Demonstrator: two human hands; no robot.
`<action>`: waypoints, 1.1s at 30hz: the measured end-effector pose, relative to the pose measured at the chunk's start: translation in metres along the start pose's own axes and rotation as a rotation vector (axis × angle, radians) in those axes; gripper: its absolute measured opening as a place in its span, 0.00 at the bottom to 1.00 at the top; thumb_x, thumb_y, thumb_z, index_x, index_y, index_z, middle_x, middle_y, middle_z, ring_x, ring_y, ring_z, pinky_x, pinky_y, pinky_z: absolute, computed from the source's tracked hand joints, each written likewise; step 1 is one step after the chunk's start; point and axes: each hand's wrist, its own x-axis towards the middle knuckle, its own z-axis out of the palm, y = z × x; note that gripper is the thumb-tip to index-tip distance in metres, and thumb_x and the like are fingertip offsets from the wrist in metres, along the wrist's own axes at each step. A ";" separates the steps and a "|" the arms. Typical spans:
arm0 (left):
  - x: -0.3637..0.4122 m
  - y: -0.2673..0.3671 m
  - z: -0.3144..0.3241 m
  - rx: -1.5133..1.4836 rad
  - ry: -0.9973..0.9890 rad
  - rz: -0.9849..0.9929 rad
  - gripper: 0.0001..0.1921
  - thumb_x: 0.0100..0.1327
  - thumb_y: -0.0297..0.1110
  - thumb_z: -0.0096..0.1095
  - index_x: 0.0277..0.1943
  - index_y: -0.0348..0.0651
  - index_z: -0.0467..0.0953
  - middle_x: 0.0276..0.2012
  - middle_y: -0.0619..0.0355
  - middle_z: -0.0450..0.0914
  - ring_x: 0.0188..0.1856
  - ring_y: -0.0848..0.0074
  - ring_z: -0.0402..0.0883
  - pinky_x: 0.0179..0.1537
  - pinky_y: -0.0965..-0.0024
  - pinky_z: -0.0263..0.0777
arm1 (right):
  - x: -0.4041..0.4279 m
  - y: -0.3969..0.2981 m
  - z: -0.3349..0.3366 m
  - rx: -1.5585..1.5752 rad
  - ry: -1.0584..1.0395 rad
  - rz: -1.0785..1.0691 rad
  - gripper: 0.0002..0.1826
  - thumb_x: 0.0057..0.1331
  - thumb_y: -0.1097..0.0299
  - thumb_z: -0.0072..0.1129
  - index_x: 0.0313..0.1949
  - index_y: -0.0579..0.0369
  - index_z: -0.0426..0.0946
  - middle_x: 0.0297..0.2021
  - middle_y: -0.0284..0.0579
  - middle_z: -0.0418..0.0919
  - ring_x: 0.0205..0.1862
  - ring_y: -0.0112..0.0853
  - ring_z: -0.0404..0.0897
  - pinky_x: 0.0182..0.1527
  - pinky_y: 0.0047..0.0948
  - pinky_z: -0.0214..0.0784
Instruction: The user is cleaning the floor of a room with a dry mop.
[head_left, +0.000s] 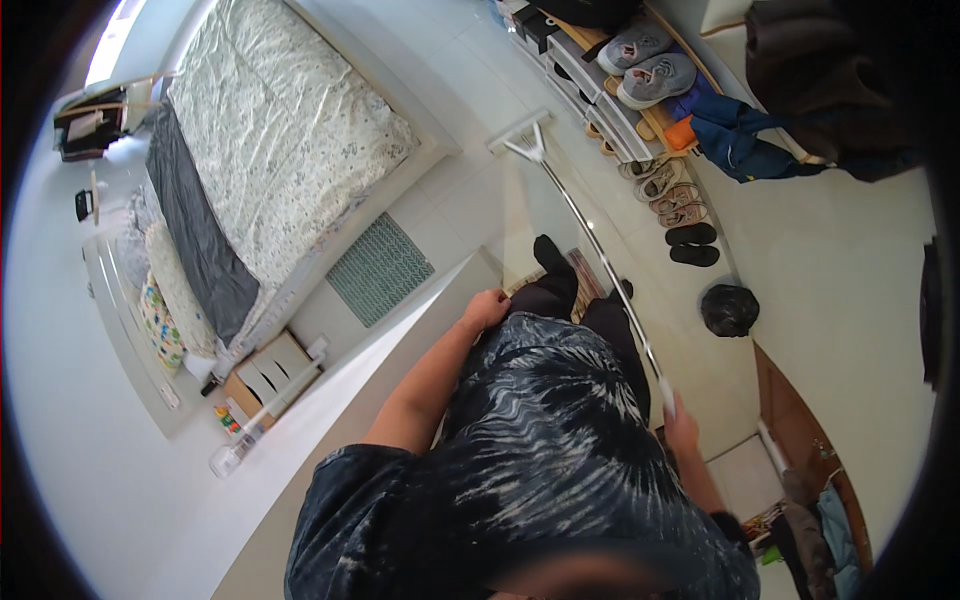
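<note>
My right hand (681, 424) is closed around the white grip at the near end of a long metal pole (596, 244). That pole slants away from me to a forked white bracket (531, 148) on a wide, flat mop-like head (519, 130), which lies on the pale tiled floor. My left hand (487, 308) hangs at my left hip, its fingers curled against the dark trousers; whether anything is inside it cannot be made out. Under my feet in black socks (552, 253) lies a striped mat (589, 276).
Left of me runs a white partition wall (420, 341), with a bed (285, 127), a green mat (380, 268) and a small drawer cabinet (276, 371) beyond it. Along the right stand a shoe rack (592, 97), several shoes (660, 180), black slippers (691, 244) and a black-bagged bin (730, 310).
</note>
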 end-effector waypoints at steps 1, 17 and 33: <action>-0.001 -0.002 -0.005 0.005 0.002 0.003 0.16 0.58 0.41 0.53 0.41 0.38 0.80 0.40 0.43 0.81 0.45 0.52 0.79 0.49 0.57 0.71 | 0.034 -0.020 -0.004 0.003 -0.015 -0.034 0.29 0.67 0.56 0.47 0.66 0.41 0.55 0.29 0.61 0.78 0.31 0.56 0.78 0.32 0.50 0.68; -0.047 0.009 -0.003 0.118 0.149 0.098 0.16 0.59 0.42 0.54 0.41 0.38 0.79 0.38 0.44 0.81 0.44 0.54 0.79 0.47 0.59 0.72 | 0.262 -0.245 -0.087 0.103 0.044 -0.348 0.28 0.68 0.62 0.37 0.67 0.20 0.51 0.45 0.55 0.77 0.47 0.47 0.78 0.49 0.43 0.68; -0.068 0.041 0.110 0.249 -0.015 0.119 0.17 0.59 0.43 0.53 0.43 0.40 0.80 0.41 0.44 0.81 0.46 0.54 0.79 0.49 0.58 0.71 | 0.000 0.177 0.065 0.086 -0.087 -0.106 0.31 0.69 0.65 0.39 0.69 0.24 0.46 0.34 0.60 0.77 0.38 0.53 0.78 0.43 0.48 0.68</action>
